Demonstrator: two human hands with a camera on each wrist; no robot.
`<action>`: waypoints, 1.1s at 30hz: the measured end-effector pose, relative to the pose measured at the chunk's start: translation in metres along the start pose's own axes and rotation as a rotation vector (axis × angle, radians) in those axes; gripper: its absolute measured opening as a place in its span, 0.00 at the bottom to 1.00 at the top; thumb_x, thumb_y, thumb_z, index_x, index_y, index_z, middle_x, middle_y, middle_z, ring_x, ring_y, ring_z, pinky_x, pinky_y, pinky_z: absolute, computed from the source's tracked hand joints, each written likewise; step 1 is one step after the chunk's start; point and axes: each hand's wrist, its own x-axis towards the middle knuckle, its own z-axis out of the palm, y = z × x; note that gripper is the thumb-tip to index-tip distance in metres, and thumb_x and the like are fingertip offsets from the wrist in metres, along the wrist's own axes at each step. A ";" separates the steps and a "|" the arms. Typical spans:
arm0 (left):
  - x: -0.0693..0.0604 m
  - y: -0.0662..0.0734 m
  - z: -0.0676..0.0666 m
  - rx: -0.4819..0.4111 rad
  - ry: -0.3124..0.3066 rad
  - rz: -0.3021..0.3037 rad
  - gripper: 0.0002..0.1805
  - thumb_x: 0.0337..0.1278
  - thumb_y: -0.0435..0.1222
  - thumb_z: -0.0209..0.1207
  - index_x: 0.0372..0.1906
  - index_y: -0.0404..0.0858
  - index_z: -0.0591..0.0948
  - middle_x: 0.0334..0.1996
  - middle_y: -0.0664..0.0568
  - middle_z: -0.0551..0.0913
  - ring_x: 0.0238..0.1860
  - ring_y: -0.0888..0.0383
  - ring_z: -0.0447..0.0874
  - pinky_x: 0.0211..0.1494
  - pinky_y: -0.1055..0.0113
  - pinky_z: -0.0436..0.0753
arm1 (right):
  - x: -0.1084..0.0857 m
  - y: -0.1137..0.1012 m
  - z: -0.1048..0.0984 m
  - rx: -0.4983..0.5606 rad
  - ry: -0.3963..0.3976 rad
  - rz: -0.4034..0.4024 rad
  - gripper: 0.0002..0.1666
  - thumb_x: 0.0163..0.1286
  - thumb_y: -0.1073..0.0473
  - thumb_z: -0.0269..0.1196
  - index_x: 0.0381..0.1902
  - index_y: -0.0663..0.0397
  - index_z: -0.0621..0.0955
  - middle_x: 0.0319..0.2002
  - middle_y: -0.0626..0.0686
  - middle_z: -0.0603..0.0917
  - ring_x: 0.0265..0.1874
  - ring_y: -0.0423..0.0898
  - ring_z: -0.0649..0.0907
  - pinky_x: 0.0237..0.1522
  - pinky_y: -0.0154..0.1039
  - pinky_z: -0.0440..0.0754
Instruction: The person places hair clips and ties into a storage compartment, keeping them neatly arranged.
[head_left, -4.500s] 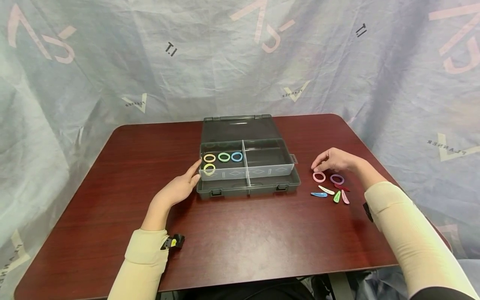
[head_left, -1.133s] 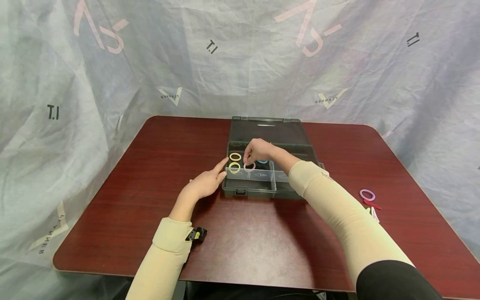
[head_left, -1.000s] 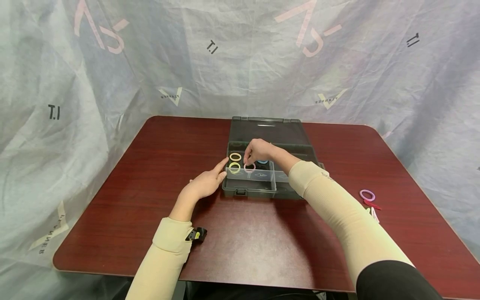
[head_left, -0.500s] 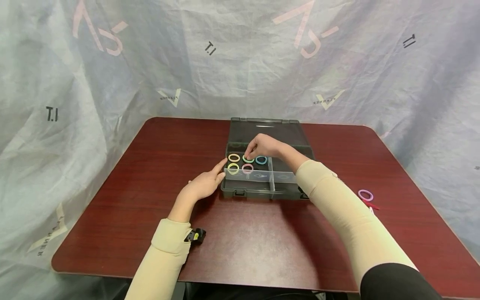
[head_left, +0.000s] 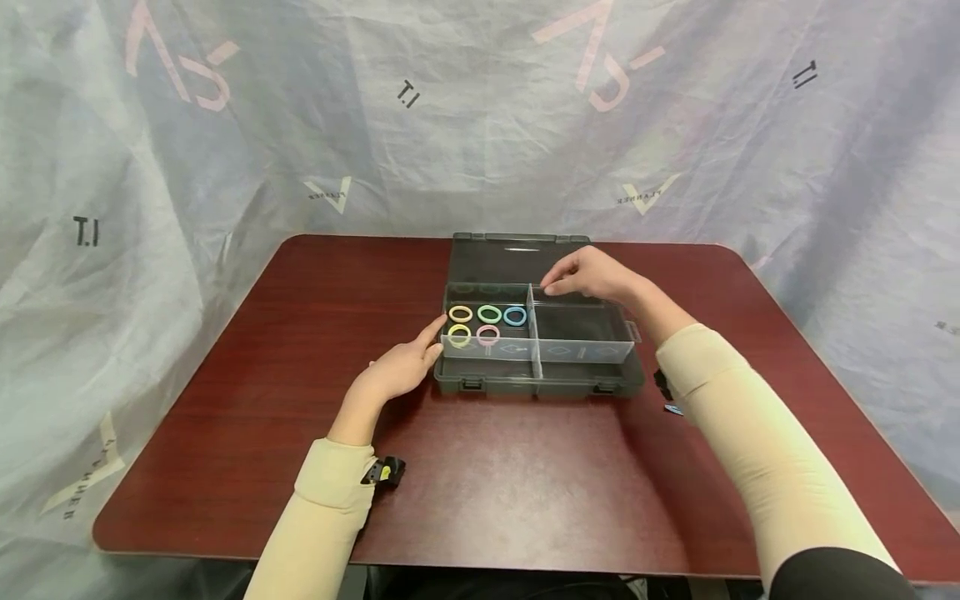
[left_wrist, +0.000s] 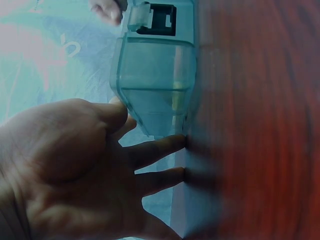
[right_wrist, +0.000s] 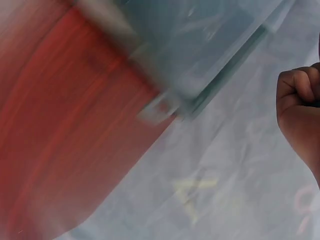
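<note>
A dark translucent compartment box [head_left: 480, 385] stands on the table with its lid [head_left: 495, 260] folded back. In its left compartment, an orange-yellow hair tie [head_left: 461, 314], a green hair tie [head_left: 489, 314] and a blue hair tie [head_left: 515, 316] form the back row. A yellow hair tie [head_left: 459, 336] and a pink hair tie [head_left: 487, 335] lie in front. My left hand [head_left: 393, 371] touches the box's left side, fingers extended. My right hand [head_left: 592, 273] hovers over the right compartment's back, fingers loosely bent, with nothing visible in them.
A blue hair clip [head_left: 673, 409] peeks out beside my right sleeve [head_left: 742, 417], which hides the table behind it. A translucent divider [head_left: 534, 333] splits the box. The brown table [head_left: 510, 483] ends at a patterned cloth [head_left: 420, 167].
The pink hair tie went from the right of the table into the left compartment's front row. My right hand let go, touched the green one, then rose rightward. My left hand stays at the box.
</note>
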 end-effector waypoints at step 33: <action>-0.002 -0.009 -0.010 -0.010 -0.001 0.033 0.33 0.84 0.45 0.37 0.83 0.48 0.41 0.65 0.32 0.74 0.60 0.38 0.79 0.64 0.39 0.72 | -0.178 0.175 -0.050 0.072 0.035 0.341 0.22 0.66 0.50 0.72 0.50 0.59 0.88 0.41 0.52 0.86 0.29 0.42 0.72 0.26 0.37 0.70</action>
